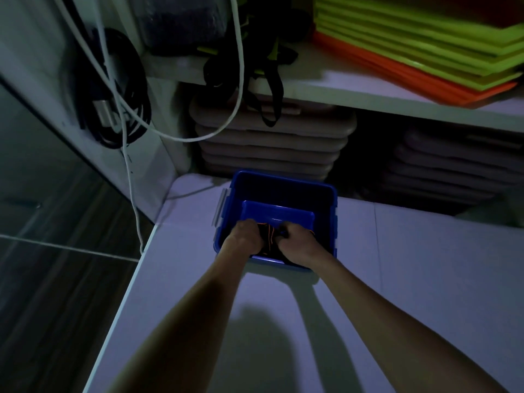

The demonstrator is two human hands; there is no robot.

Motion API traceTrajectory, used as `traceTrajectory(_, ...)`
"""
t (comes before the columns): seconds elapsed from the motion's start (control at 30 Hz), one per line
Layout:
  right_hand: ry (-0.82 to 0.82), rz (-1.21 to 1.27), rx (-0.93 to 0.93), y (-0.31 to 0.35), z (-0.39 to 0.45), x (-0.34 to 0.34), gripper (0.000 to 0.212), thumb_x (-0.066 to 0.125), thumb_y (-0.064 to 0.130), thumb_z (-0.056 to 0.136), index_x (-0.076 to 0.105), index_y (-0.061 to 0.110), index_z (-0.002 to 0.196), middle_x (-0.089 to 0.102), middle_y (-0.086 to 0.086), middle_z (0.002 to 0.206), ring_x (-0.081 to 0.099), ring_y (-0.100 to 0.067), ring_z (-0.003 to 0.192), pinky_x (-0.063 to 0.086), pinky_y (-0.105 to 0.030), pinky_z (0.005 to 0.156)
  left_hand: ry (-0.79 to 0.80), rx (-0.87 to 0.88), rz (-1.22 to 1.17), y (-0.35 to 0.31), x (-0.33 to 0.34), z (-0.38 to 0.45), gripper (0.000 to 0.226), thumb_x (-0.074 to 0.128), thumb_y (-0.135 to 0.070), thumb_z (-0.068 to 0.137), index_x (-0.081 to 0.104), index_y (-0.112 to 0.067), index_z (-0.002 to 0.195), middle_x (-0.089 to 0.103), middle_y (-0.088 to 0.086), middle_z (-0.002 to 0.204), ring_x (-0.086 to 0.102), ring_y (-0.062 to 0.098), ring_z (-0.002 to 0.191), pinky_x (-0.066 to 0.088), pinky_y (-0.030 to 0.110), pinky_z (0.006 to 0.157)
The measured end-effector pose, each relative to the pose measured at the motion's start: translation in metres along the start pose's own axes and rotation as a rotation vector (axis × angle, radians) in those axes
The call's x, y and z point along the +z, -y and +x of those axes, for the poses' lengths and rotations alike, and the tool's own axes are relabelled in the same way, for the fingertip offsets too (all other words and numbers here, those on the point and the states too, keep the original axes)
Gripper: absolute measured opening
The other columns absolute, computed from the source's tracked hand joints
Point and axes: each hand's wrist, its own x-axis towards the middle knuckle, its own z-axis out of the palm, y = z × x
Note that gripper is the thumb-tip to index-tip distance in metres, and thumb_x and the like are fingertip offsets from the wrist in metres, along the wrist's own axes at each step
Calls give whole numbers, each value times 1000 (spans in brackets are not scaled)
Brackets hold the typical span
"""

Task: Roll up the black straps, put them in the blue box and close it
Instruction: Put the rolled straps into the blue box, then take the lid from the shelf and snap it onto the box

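Both hands are gripping a bundle of black straps (269,236) with thin orange stitching, holding it down inside the blue box (279,188). The left hand (242,236) is curling its fingers round the bundle's left side, knuckles up; the right hand (297,239) is clenching the right side, its fingers wrapped over the top. Both forearms are reaching forward and converging over the box's near rim. The box is standing open on a pale floor ledge (411,265), with a grey latch (221,207) hanging on its left wall. Behind it, stacked grey boards (269,148) are lying under a shelf (368,92) carrying green and orange mats (425,49). White cables (127,114) are hanging at the left.
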Motion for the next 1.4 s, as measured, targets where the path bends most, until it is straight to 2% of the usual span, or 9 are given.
traceTrajectory(0.17,-111,6,-88,-4,-29,-22,21,48,15,98,63,16,113,69,-5,102,63,-17,86,45,-23,66,-136,49,24,-17,-23,-31,37,55,-14,93,51,-1,127,54,21,131,56,37,119,48,41,94)
traceTrajectory(0.3,-248,90,-212,0,-64,-59,17,51,19,100,63,29,96,68,9,96,68,-16,91,44,-17,69,-282,176,64,-44,-58,-68,32,61,-28,90,56,-7,114,59,15,119,61,34,106,49,40,79)
traceTrajectory(0.4,-360,148,-367,16,-107,-105,18,55,15,99,65,28,91,70,-3,95,70,-22,84,51,-26,70,-507,303,86,-75,-97,-109,29,57,-40,88,64,-15,101,65,11,108,63,33,97,46,36,72)
traceTrajectory(0.47,-456,173,-481,30,-141,-144,16,55,6,98,68,16,94,71,-9,96,68,-22,83,49,-19,69,-682,423,40,-103,-132,-144,27,54,-41,86,66,-21,98,68,8,105,65,34,98,50,38,77)
traceTrajectory(0.67,-874,111,-813,61,-254,-277,14,60,6,96,69,17,94,71,6,87,65,-17,80,51,-27,71,-1225,1029,-46,-221,-232,-255,17,54,-35,88,58,-21,97,58,-4,97,56,19,92,52,40,75)
traceTrajectory(0.87,-1337,-328,-911,74,-342,-430,18,61,17,88,66,12,104,62,-1,103,52,0,94,35,-5,80,-1631,1235,67,-357,-278,-325,35,60,-32,86,52,-13,114,49,8,115,49,21,105,49,34,89)
traceTrajectory(1.07,-1618,-663,-751,101,-384,-543,48,66,20,85,50,11,129,46,-7,123,38,-20,115,29,-26,97,-1624,1011,194,-448,-319,-335,62,62,-41,78,41,-14,130,34,10,138,35,28,128,38,41,107)
traceTrajectory(1.27,-1488,-930,-471,127,-387,-605,73,64,22,88,27,11,150,31,-9,155,32,-26,140,30,-42,116,-1393,786,333,-495,-351,-330,92,65,-45,82,13,-20,154,9,9,162,5,30,151,5,50,123)
traceTrajectory(1.4,-1447,-939,-321,127,-373,-632,61,61,19,91,33,10,145,44,-12,147,41,-29,134,33,-44,114,-1316,759,348,-503,-350,-315,82,68,-44,78,30,-17,146,29,9,149,33,29,136,29,48,116)
